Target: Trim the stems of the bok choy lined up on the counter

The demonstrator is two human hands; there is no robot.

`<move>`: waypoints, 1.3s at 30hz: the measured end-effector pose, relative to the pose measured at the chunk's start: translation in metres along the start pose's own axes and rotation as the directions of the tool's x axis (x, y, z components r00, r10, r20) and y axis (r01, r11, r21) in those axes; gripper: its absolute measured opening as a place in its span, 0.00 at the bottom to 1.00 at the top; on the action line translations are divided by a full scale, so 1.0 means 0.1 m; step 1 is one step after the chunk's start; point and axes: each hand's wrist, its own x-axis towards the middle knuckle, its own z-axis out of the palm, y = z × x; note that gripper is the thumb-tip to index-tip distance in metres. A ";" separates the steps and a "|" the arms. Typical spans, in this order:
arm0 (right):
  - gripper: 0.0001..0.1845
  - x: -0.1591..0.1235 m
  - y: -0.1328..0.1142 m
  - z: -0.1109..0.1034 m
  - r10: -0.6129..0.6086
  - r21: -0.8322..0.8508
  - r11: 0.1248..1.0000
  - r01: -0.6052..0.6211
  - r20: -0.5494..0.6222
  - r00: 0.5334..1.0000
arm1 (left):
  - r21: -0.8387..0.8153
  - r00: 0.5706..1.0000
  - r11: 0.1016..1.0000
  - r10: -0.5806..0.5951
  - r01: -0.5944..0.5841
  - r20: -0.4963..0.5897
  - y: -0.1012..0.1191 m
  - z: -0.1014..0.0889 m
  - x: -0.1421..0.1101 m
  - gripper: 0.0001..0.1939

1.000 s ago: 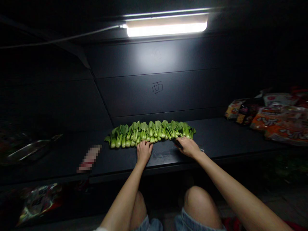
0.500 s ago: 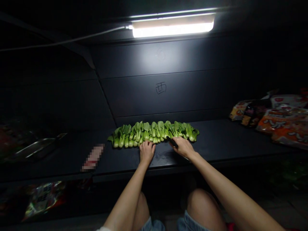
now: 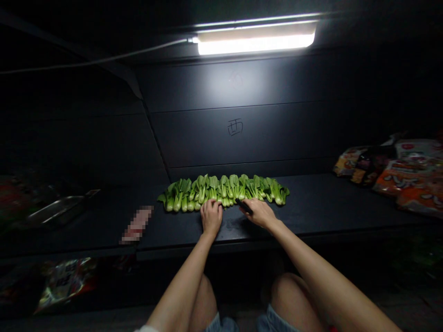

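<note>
Green bok choy (image 3: 188,196) lies in a long row on the dark shelf (image 3: 304,198), white-green bases toward me and leaves toward the back panel. At the front of the row, my left hand (image 3: 211,219) has its fingers bent over the bases of the bok choy, the fingertips partly hidden. To its right, my right hand (image 3: 260,213) is closed around a slim black handle (image 3: 244,206) that sticks out on the left side of the fist. Its knuckles are close to the bases; the rest of the tool is hidden by the hand.
A lit lamp (image 3: 256,44) with a cable hangs above the back panel. Snack bags (image 3: 411,177) are piled at the right. On the left are a metal tray (image 3: 57,210) and a pixelated flat item (image 3: 137,224). A shiny packet (image 3: 67,279) sits below the shelf.
My right hand has moved left along the row toward my left hand, with the black handle still in it. My left hand stays on the bases. The whole view has shifted slightly.
</note>
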 end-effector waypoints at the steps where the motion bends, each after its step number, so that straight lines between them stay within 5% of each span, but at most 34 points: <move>1: 0.19 0.00 -0.01 0.00 -0.002 -0.001 1.000 0.002 0.001 1.000 | -0.008 1.000 1.000 -0.019 0.019 -0.022 -0.02 -0.01 0.00 0.12; 6: 0.19 0.06 -0.11 -0.02 0.003 0.014 1.000 -0.003 -0.001 1.000 | 0.047 0.997 0.998 -0.047 0.050 -0.065 -0.27 -0.12 0.00 0.15; 14: 0.18 0.22 -0.38 0.03 -0.010 0.056 0.998 0.008 0.038 0.999 | 0.133 0.985 0.978 -0.168 0.161 0.043 -0.71 -0.13 -0.06 0.25; 39: 0.18 0.28 -0.73 0.10 -0.090 0.016 0.996 0.089 0.024 0.996 | -0.167 0.970 0.958 -0.240 0.232 -0.028 -0.87 0.06 -0.07 0.21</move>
